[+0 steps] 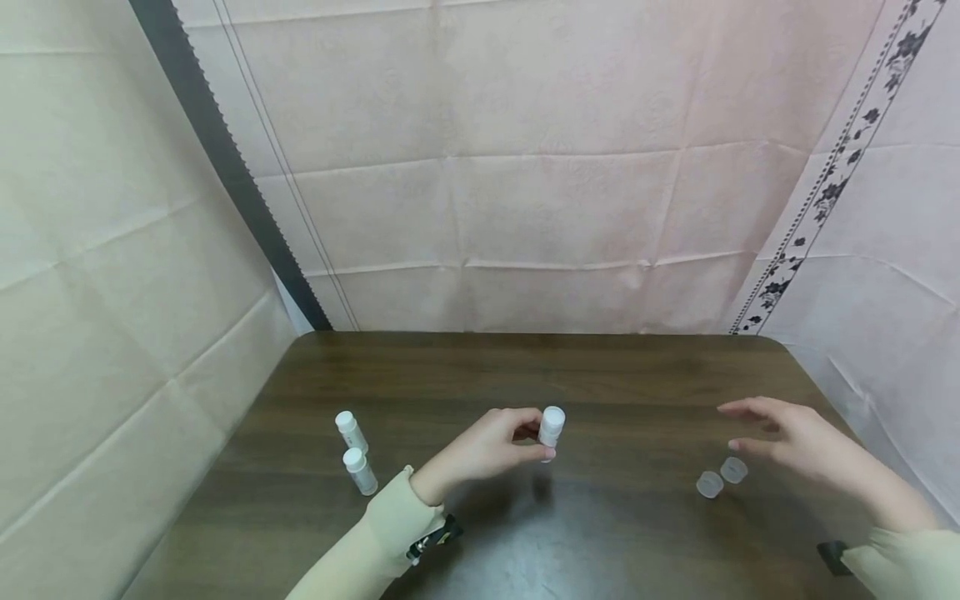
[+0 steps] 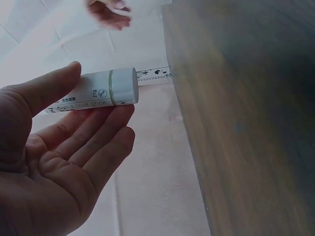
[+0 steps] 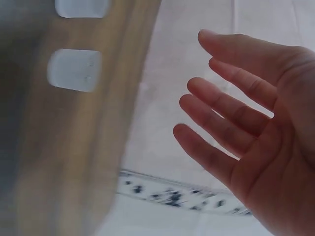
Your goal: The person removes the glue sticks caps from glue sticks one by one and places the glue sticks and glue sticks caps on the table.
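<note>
Near the middle of the table, my left hand (image 1: 498, 442) pinches a white glue stick (image 1: 551, 427) between thumb and fingers. In the left wrist view the glue stick (image 2: 98, 91) shows printed lettering and a green band close to its end. My right hand (image 1: 798, 437) is at the right, held above the table with fingers spread and nothing in them. Just left of and below it in the head view, two small translucent caps (image 1: 709, 484) stand close together. The right wrist view shows a cap (image 3: 75, 70) apart from the fingertips (image 3: 187, 133).
Two more white glue sticks (image 1: 350, 432) stand close together on the left part of the dark wooden table (image 1: 637, 550). Pale cloth (image 1: 555, 208) hangs behind the table's far edge and along both sides.
</note>
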